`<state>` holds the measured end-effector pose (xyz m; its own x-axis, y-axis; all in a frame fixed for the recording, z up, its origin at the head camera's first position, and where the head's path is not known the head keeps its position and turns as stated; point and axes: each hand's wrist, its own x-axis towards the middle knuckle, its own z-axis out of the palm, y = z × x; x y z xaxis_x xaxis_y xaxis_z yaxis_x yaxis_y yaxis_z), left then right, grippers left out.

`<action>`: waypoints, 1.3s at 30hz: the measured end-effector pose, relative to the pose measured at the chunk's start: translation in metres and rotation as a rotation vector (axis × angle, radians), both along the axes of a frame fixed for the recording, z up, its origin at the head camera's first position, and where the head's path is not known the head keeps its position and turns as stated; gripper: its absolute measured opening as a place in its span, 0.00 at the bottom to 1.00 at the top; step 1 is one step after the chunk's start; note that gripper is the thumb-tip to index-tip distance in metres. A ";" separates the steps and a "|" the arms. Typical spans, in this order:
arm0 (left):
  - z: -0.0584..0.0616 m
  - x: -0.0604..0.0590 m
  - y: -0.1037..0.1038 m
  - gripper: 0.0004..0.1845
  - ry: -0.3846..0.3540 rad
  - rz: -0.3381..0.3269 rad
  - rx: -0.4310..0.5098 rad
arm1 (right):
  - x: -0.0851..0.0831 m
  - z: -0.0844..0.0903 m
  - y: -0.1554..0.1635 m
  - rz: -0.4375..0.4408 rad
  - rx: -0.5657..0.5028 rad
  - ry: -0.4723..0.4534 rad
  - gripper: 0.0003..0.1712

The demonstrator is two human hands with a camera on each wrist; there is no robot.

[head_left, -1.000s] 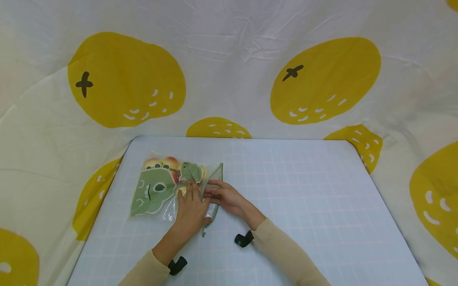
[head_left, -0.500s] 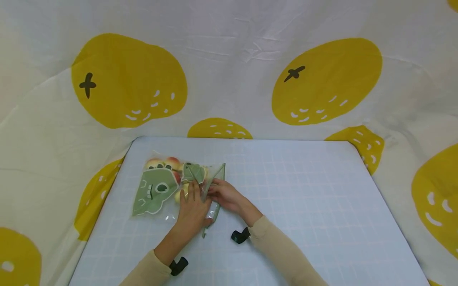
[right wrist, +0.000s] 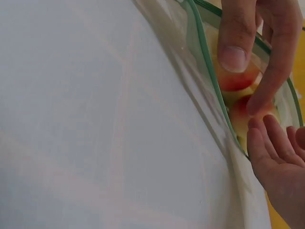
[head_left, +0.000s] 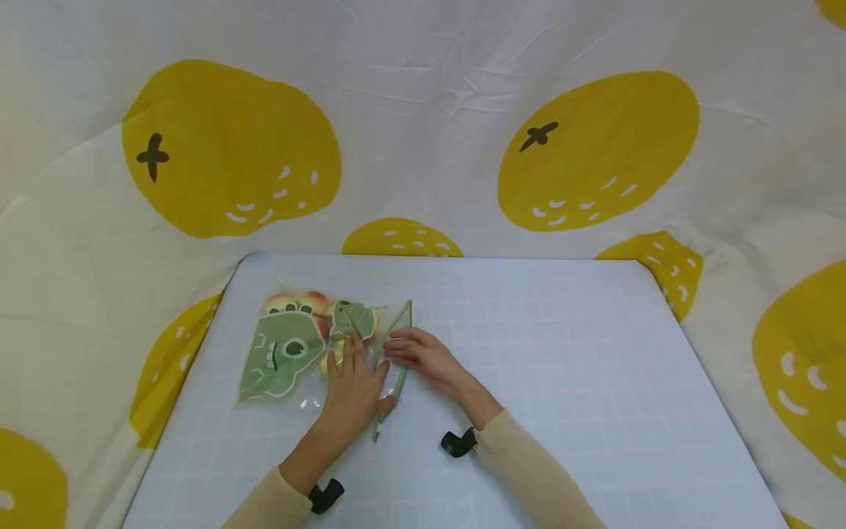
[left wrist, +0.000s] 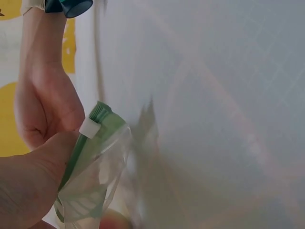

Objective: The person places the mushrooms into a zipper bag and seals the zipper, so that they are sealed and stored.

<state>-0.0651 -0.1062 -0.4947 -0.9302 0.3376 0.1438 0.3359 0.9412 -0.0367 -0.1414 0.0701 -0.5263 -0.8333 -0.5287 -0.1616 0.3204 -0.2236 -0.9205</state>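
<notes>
A clear zip bag with green dinosaur prints lies on the table's left half, holding several yellow-and-red fruits that look like peaches. Its green-edged mouth gapes toward the right, and a white slider sits at the near end of the zip. My left hand rests on the bag with fingers spread, its thumb by the green edge. At the mouth is my right hand; in the right wrist view its thumb and a finger stand apart in front of the fruits. Nothing shows between them.
The table has a pale grid-patterned cover. Behind it and at its sides hangs white cloth printed with large yellow fruits. A black wrist camera sits under the right sleeve, another under the left.
My right hand has drawn slightly to the right from the bag's mouth, its fingers loosening. My left thumb has stretched out further; that hand otherwise stays on the bag.
</notes>
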 end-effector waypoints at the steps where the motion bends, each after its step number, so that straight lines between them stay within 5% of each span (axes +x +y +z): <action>1: 0.000 0.000 0.000 0.36 0.003 -0.002 -0.001 | 0.001 0.001 0.001 -0.001 0.003 0.013 0.21; 9: -0.002 0.002 -0.005 0.34 0.006 -0.007 0.028 | 0.004 0.001 0.013 -0.011 0.034 0.063 0.20; 21: -0.008 0.005 -0.014 0.48 0.063 0.009 0.091 | 0.007 0.003 0.024 -0.044 0.110 0.121 0.21; 39: -0.015 0.002 -0.031 0.35 0.033 0.000 0.193 | 0.023 0.011 0.042 -0.040 0.283 0.231 0.18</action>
<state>-0.0629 -0.1372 -0.5097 -0.9239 0.3010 0.2364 0.3376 0.9318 0.1331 -0.1188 0.1122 -0.5151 -0.8839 -0.4564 -0.1025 0.0934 0.0426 -0.9947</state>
